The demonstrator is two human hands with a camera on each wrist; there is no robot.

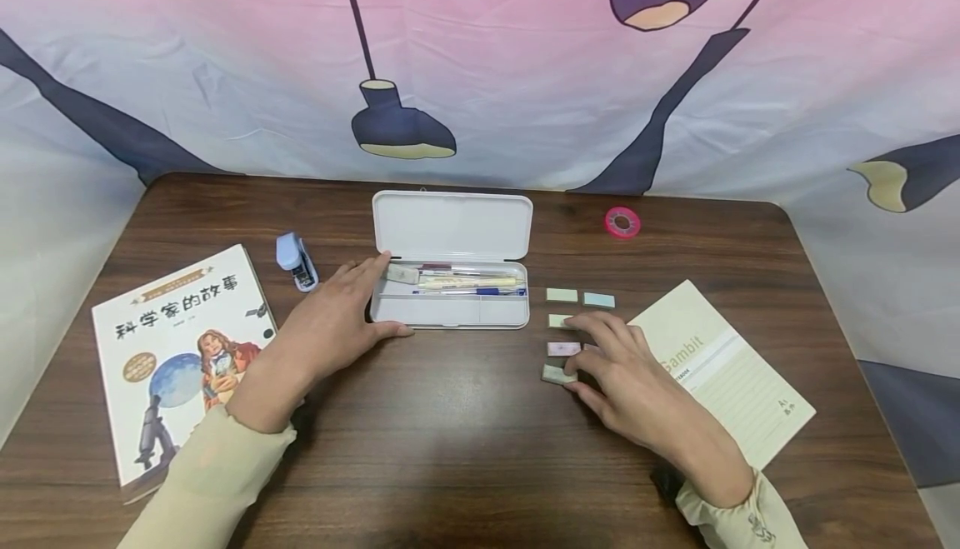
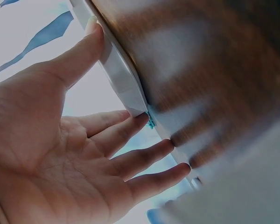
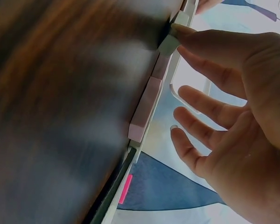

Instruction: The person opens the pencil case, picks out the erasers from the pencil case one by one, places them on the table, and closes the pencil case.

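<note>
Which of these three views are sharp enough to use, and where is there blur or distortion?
Head view: sharp, evenly lit, wide-angle bowing of the table; pencil case and erasers crisp. Left wrist: left hand clear, wood surface smeared. Right wrist: right hand fairly clear, table heavily blurred and dim.

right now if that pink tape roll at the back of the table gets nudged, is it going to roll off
Probably not. The pink tape roll lies flat on its side on the table, so a nudge would likely slide it rather than roll it. It looks small with an open core, so it is probably light and would move easily. It would likely roll only if tipped onto its edge.
</note>
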